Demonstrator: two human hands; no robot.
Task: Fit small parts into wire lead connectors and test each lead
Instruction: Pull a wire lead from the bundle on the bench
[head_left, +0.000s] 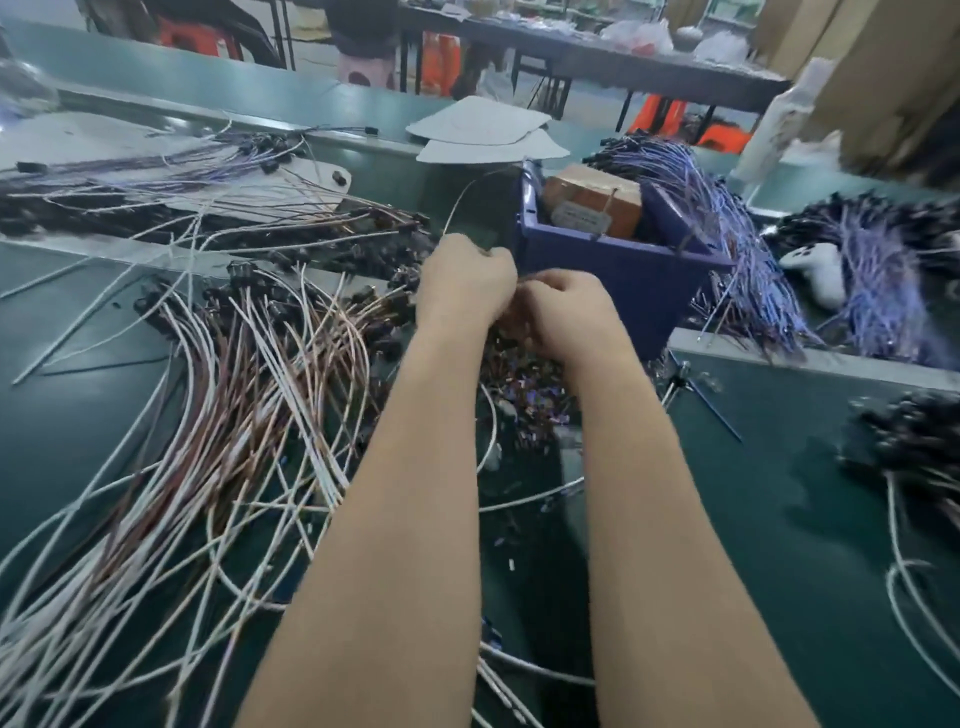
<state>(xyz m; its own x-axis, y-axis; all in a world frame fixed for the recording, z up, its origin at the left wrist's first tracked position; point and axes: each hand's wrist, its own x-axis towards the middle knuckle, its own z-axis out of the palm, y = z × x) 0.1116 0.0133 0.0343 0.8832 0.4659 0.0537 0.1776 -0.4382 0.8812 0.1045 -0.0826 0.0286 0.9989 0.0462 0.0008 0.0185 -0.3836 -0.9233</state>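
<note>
While curled, left hand (463, 280) round lead (453, 210).

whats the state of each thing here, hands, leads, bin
left hand, grips a wire lead
right hand, fingers curled beside the left, contents hidden
blue bin, open, holds a brown box
brown and white leads, loose, fanned in a heap
purple leads, bundled, draped along the bin's right side

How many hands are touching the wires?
2. The left hand is just left of the blue box, gripping a thin wire lead. The right hand sits close against it; what its fingers hold is hidden. No other hands show.
</note>
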